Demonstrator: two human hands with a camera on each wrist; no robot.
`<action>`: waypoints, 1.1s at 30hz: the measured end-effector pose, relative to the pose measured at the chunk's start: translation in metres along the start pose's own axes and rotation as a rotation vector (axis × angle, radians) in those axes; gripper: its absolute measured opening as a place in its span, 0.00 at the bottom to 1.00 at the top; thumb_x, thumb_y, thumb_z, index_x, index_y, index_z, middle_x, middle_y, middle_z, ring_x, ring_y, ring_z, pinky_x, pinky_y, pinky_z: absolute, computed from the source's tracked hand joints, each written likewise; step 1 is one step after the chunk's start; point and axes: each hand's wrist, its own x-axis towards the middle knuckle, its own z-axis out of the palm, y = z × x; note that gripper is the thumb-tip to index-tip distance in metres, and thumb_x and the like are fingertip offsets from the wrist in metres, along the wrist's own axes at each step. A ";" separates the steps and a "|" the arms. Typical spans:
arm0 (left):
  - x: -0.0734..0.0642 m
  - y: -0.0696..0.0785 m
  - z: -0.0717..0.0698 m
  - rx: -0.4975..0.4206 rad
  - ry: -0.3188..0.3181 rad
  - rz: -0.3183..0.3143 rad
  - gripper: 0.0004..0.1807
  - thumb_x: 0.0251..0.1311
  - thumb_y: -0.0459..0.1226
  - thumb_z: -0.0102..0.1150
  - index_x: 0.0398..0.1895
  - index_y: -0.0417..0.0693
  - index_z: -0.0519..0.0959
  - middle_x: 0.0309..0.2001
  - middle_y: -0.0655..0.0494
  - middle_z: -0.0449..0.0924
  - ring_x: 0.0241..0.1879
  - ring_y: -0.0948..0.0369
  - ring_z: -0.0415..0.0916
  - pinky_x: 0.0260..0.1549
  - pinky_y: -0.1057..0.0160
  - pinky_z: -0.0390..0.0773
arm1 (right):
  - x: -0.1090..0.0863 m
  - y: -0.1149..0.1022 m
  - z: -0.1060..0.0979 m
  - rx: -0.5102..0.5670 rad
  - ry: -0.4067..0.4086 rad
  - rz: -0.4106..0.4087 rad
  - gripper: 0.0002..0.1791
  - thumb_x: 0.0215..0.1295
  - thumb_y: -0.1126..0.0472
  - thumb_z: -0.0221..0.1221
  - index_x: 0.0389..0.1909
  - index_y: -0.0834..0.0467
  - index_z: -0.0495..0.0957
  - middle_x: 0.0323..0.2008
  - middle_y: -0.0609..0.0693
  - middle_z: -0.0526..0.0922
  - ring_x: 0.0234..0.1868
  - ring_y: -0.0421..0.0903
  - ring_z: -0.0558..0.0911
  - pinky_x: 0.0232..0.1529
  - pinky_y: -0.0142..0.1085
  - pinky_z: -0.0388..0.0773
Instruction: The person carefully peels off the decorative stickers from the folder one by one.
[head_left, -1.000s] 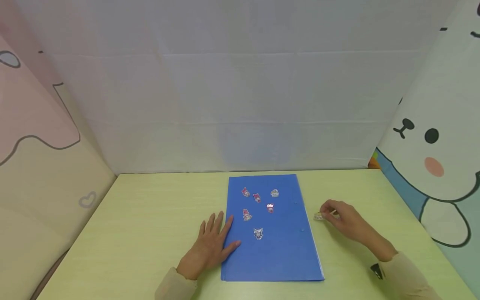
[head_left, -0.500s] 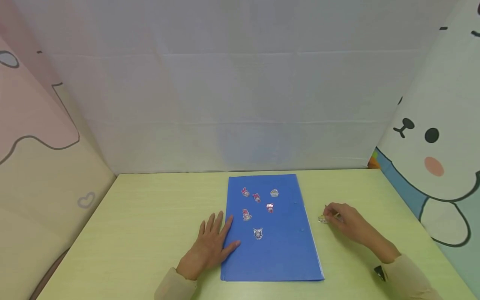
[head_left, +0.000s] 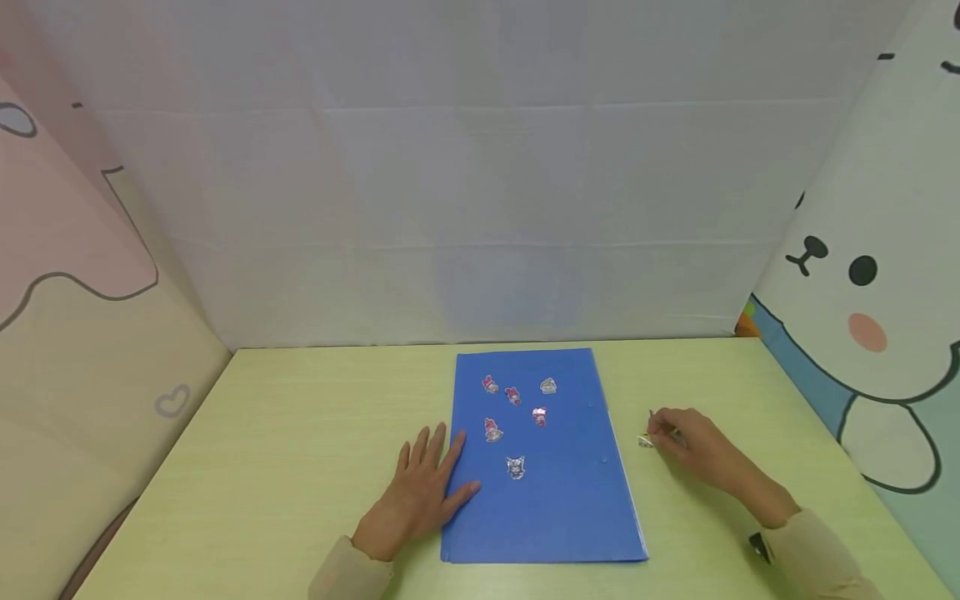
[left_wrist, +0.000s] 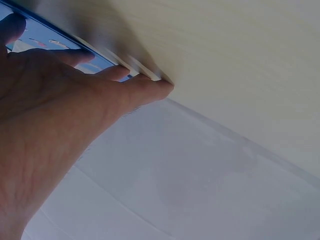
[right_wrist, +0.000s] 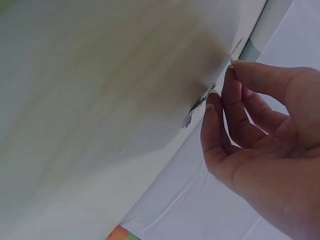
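The thin sticker (right_wrist: 235, 51) is up off the table, R of the folder; the right hand (head_left: 693, 443) pinches it btwn thumb and index fingertip, and it bows slightly. Prob. v. light, thin and bendy, maybe a bit slick; I'd reckon it creases easily, so best held by an edge, w/ a soft pinch. A second small piece (head_left: 645, 441), prob. another sticker, is right by the other fingertips of that hand, low at the tabletop; can't tell if they touch it.

Next out, the blue folder (head_left: 558, 512) lies flat, approx. mid-table, w/ six cartoon stickers (head_left: 515, 467) on its cover, some pink, some silvery. The left hand (head_left: 418, 487) is spread, thumb and index over the folder's L edge, the rest on the table (head_left: 315, 417). A small dark thing (head_left: 759, 547) is by the R sleeve, too small to ID.

No brand, label or writing I can read; sticker prints are too tiny. Just drawings on the side walls: a bear-like face (head_left: 862, 333) on the R, a heart outline (head_left: 172, 413) on the L.
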 end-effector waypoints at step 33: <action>-0.002 0.001 -0.001 -0.020 -0.004 0.004 0.41 0.73 0.57 0.52 0.78 0.40 0.62 0.77 0.33 0.56 0.76 0.34 0.51 0.69 0.30 0.54 | 0.016 -0.010 0.003 -0.077 -0.011 0.065 0.06 0.62 0.73 0.67 0.35 0.61 0.81 0.32 0.44 0.82 0.35 0.48 0.82 0.39 0.44 0.80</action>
